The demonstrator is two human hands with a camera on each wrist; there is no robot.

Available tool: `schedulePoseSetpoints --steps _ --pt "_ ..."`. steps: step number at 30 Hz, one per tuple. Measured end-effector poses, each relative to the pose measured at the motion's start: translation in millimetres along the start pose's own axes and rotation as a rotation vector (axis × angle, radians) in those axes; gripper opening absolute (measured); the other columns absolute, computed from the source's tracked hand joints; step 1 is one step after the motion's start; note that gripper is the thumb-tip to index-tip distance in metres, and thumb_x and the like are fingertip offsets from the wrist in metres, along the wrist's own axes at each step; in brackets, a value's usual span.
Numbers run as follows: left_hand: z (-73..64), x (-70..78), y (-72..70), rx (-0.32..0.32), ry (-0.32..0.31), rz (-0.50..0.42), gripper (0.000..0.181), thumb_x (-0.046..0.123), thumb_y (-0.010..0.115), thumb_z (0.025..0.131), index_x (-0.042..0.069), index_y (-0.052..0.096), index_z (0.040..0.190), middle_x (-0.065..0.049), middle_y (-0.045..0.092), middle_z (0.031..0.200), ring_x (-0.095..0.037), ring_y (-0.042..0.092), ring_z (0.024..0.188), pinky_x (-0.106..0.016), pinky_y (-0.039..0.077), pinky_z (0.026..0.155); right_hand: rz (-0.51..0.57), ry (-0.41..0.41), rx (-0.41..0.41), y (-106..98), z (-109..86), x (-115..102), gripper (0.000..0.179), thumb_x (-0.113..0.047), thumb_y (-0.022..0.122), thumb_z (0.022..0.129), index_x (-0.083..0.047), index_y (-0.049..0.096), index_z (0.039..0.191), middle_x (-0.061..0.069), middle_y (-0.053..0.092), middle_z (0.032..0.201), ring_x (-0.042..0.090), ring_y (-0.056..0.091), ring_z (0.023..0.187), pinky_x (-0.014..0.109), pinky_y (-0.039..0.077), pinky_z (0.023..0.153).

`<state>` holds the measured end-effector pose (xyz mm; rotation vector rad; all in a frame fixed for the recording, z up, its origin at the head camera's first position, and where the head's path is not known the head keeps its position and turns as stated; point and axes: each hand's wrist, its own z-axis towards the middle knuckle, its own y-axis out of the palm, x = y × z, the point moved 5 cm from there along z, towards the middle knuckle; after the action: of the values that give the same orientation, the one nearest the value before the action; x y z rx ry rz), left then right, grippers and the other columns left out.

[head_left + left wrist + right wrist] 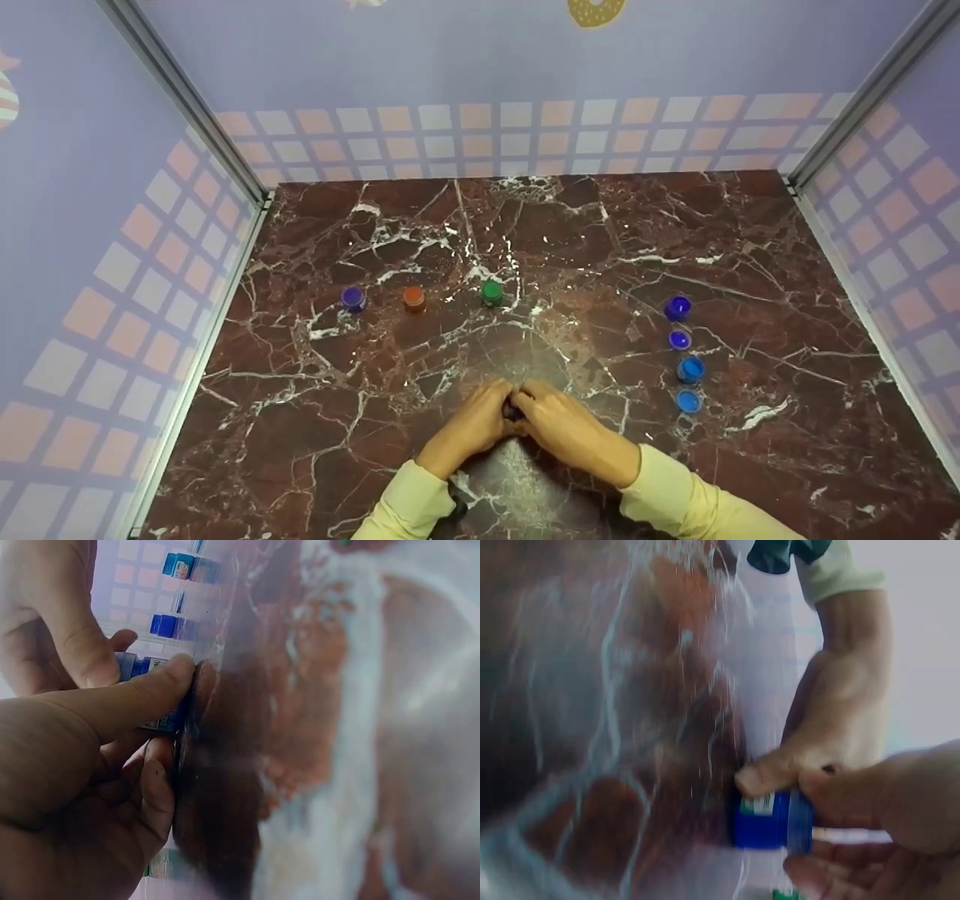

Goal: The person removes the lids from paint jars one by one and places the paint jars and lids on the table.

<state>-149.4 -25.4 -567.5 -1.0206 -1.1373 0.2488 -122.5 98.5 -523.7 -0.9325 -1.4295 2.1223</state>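
Close to the near edge, both hands meet over a small dark blue paint jar (761,821) with a pale label. My left hand (476,420) holds the jar's body down at the tabletop, thumb along its side in the left wrist view. The right hand (562,424) pinches the jar's translucent lid (800,821) between thumb and fingers. From the head view the jar is mostly hidden by the hands. Whether the lid is loose cannot be told.
Left of centre stand a purple jar (353,299), an orange jar (414,298) and a green jar (491,293). To the right, a dark blue jar (678,307), a dark blue lid (679,340), a lighter blue jar (691,368) and a lighter blue lid (688,401) form a column.
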Motion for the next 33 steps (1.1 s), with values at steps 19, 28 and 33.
schedulePoseSetpoints --steps 19,28,33 --pt "3.8 -1.4 -3.5 -0.026 -0.047 -0.031 0.034 0.024 0.091 0.079 0.013 0.062 0.094 0.003 0.059 0.09 -0.019 0.06 0.086 -0.035 0.049 0.078 0.106 -0.326 -0.003 -6 -1.2 10 0.03 0.006 0.076 0.079 -0.01 0.077 0.105 0.002 0.072 0.117 0.02 0.06 0.106 0.033 0.051 0.094" --pt "1.0 1.7 -0.9 -0.024 -0.024 -0.05 0.04 0.024 0.09 0.077 0.009 0.063 0.102 0.002 0.056 0.092 -0.015 0.054 0.085 -0.033 0.048 0.079 0.287 0.097 0.212 -15 -4.5 33 0.018 0.006 0.074 0.085 0.001 0.074 0.103 0.01 0.071 0.1 0.021 0.069 0.087 0.031 0.059 0.076" --pt "1.2 1.4 -0.4 -0.028 -0.032 -0.078 0.039 0.021 0.091 0.075 0.009 0.063 0.099 0.002 0.055 0.089 -0.011 0.05 0.081 -0.03 0.046 0.076 0.261 0.312 0.268 -17 -3.8 37 0.015 -0.002 0.077 0.088 0.005 0.071 0.1 0.013 0.067 0.092 0.026 0.07 0.076 0.034 0.06 0.065"
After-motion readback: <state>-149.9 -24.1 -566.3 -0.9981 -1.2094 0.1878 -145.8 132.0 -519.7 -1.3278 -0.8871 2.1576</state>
